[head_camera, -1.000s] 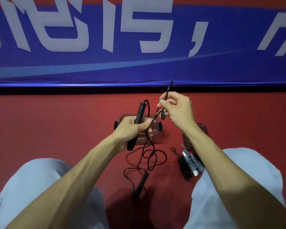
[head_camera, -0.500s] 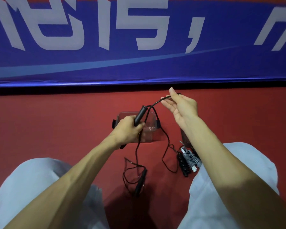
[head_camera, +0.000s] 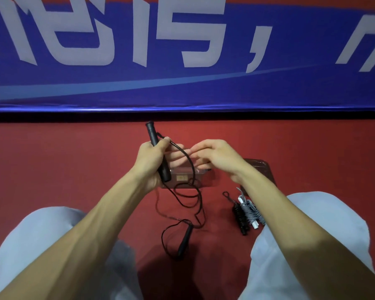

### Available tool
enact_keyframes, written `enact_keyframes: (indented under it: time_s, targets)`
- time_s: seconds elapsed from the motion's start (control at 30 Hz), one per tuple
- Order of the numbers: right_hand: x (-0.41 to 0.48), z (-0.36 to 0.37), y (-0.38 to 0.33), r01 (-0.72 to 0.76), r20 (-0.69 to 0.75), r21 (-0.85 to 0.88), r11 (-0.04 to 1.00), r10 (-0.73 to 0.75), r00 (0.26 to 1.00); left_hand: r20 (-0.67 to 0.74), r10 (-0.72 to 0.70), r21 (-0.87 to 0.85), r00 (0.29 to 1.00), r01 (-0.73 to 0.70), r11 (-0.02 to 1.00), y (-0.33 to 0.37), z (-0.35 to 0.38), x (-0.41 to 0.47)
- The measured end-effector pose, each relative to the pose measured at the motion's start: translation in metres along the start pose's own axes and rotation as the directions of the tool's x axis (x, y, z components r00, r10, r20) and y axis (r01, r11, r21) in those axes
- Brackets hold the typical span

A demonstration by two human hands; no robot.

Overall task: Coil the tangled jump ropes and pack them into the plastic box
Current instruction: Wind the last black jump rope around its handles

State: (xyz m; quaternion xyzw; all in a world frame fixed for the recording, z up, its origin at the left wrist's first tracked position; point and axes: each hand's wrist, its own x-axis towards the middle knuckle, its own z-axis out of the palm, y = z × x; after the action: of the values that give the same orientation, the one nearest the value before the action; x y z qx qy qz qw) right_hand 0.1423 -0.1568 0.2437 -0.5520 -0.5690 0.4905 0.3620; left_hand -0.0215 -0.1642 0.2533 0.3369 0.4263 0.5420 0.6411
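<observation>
Currently gripping a black cylindrical jump-rope handle point(head_camera: 158, 154) in the closed left hand point(head_camera: 151, 162), handle tip pointing toward 12 o'clock. Pinching the thin black rope cord point(head_camera: 187, 156) between the right hand point(head_camera: 217, 158) fingertips, at 3 o'clock of the left hand. Trailing loose cord loops toward 6 o'clock, down to the second black handle point(head_camera: 185, 240) on the red floor point(head_camera: 74, 169). Partly hiding the clear plastic box point(head_camera: 182, 178) beneath both hands. Lying at 4 o'clock of the box: two coiled ropes, black point(head_camera: 239, 216) and grey point(head_camera: 250, 211).
</observation>
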Motion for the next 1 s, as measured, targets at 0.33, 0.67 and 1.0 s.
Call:
enact_keyframes:
  time_s: [0.33,0.67,1.0]
  targets:
    - [0.001,0.020,0.023,0.233,0.347,-0.471,0.851,-0.065,0.936,-0.124,-0.006,-0.431,0.992,-0.049,0.901,0.019,-0.019,0.011]
    - [-0.002,0.016,0.007,0.199,-0.118,-0.125,0.972,-0.213,0.970,-0.122,0.010,-0.265,0.993,-0.042,0.963,0.014,-0.019,0.015]
    - [-0.002,-0.004,-0.007,0.309,-0.299,0.079,0.948,-0.273,0.914,0.170,0.000,0.444,0.985,-0.076,0.893,-0.009,-0.005,-0.003]
